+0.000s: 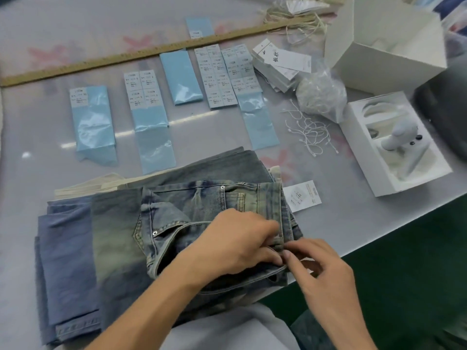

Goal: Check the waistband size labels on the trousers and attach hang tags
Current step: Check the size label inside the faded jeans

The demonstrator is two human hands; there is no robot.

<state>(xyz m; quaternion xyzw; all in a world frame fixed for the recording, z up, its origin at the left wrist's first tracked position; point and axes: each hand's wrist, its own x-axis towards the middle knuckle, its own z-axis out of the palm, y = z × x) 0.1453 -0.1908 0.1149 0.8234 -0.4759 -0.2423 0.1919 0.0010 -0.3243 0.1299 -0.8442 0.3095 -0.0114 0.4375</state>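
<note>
The right hand [326,271], nearest the camera, is reaching in from the lower right with its fingers curled; its thumb and forefinger are meeting at the waistband [280,248], though whether they are pinching cloth or a string cannot be told. The left hand [235,246] is lying across the trousers [177,223], gripping the same waistband edge, its fingertips touching those of the right hand. The waistband's long axis is running away from the camera, along the right edge of the folded stack near the table [353,223] edge. A single hang tag [302,196] is lying just beyond, to the right of the trousers, nearer the right hand. Loose strings [308,132] are lying farther out, with sticker sheets [217,77] beyond.
</note>
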